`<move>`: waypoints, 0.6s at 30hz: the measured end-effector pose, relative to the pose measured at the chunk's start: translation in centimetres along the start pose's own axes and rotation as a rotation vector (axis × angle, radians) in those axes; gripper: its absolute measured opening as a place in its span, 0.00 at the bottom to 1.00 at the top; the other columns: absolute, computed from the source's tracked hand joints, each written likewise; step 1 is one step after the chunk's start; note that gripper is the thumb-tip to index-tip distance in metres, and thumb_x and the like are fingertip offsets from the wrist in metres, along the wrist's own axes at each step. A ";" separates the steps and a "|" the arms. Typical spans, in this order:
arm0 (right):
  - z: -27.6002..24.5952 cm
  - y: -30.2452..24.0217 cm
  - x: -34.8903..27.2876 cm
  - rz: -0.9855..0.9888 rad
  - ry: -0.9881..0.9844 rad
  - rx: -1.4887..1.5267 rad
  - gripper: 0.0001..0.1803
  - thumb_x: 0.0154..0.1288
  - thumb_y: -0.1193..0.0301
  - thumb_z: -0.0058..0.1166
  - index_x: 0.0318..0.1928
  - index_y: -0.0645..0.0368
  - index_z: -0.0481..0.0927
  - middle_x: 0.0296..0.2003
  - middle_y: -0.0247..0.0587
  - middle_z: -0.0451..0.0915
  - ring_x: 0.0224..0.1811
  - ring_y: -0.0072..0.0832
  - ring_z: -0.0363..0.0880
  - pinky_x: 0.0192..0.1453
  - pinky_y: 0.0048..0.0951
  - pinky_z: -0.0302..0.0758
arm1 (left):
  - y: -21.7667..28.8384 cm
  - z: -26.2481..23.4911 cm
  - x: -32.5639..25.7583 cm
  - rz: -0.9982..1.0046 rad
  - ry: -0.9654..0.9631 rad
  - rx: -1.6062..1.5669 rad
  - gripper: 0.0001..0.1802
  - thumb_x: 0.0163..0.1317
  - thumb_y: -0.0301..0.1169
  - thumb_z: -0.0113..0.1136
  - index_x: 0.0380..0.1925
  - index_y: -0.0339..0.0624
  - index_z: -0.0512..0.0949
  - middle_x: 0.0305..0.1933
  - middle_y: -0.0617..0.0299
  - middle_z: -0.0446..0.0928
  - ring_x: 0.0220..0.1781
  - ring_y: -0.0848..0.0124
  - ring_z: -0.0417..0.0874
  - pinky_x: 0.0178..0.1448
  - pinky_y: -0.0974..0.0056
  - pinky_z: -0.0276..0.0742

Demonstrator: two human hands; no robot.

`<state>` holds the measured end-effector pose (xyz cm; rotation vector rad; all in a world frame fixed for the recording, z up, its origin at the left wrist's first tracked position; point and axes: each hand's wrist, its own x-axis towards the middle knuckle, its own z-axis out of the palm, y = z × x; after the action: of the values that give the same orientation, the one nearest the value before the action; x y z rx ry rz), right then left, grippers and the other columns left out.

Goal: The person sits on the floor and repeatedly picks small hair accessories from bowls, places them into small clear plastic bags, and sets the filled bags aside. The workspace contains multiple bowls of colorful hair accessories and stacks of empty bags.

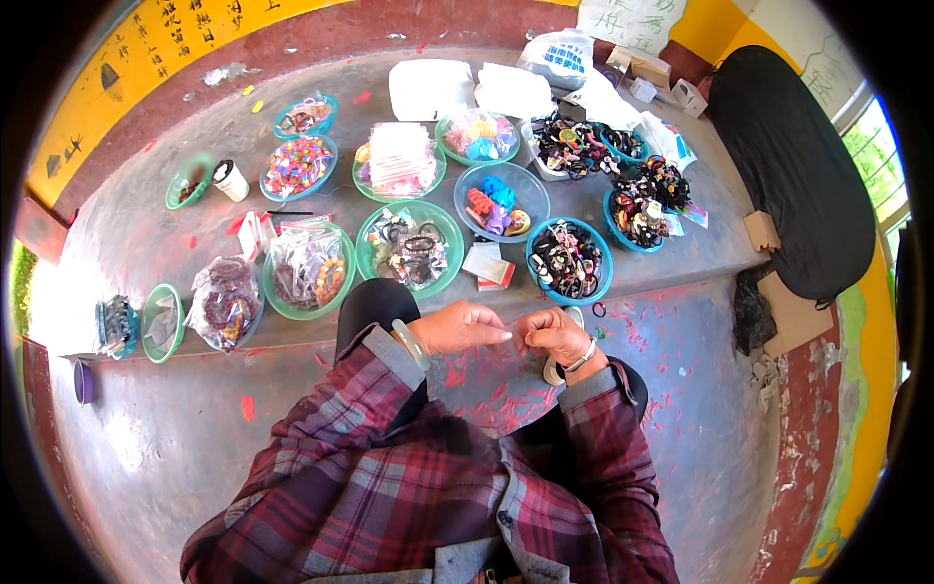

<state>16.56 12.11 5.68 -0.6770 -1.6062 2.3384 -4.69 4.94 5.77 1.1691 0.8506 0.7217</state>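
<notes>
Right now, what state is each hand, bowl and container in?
Left hand: fingertips pinched together, meeting the right hand.
Right hand: pinching something too small to identify.
Green plastic bowl of dark hair ties: filled, upright.
Clear blue bowl of colourful clips: partly filled.
White cup with dark lid: upright, closed.
Small green bowl: tilted at the ledge edge.

Grey concrete ledge [146,234], green bowls [409,248] and blue bowls [569,261] of probably hair ties, white bags [428,88]

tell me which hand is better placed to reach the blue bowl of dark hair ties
Right, probably. The right hand sits just below the blue bowl of dark hair ties, while the left hand lies farther over, nearer the green bowl.
</notes>
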 end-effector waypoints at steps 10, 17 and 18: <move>2.0 0.8 0.0 -0.127 0.302 0.168 0.14 0.59 0.60 0.54 0.37 0.59 0.77 0.27 0.32 0.77 0.28 0.19 0.73 0.34 0.21 0.69 | -2.5 0.8 0.6 0.074 0.379 -0.459 0.09 0.60 0.32 0.53 0.31 0.37 0.76 0.30 0.64 0.77 0.31 0.77 0.76 0.37 0.72 0.71; 1.6 2.9 1.5 -0.011 0.364 -0.119 0.12 0.56 0.67 0.56 0.37 0.62 0.79 0.28 0.34 0.79 0.30 0.20 0.75 0.35 0.21 0.68 | -3.0 0.5 1.3 0.045 0.467 -0.589 0.10 0.58 0.35 0.57 0.34 0.40 0.77 0.30 0.64 0.77 0.33 0.76 0.75 0.40 0.71 0.69; 1.5 3.0 1.5 -0.001 0.379 -0.130 0.12 0.56 0.67 0.56 0.36 0.62 0.79 0.27 0.35 0.79 0.29 0.20 0.75 0.34 0.21 0.68 | -3.2 0.4 1.3 0.048 0.466 -0.581 0.10 0.58 0.35 0.57 0.34 0.40 0.77 0.30 0.64 0.77 0.33 0.76 0.75 0.40 0.71 0.69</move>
<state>14.69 10.41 2.99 -1.0715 -1.5849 1.9643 -3.50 5.09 2.50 0.5040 0.9090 1.2123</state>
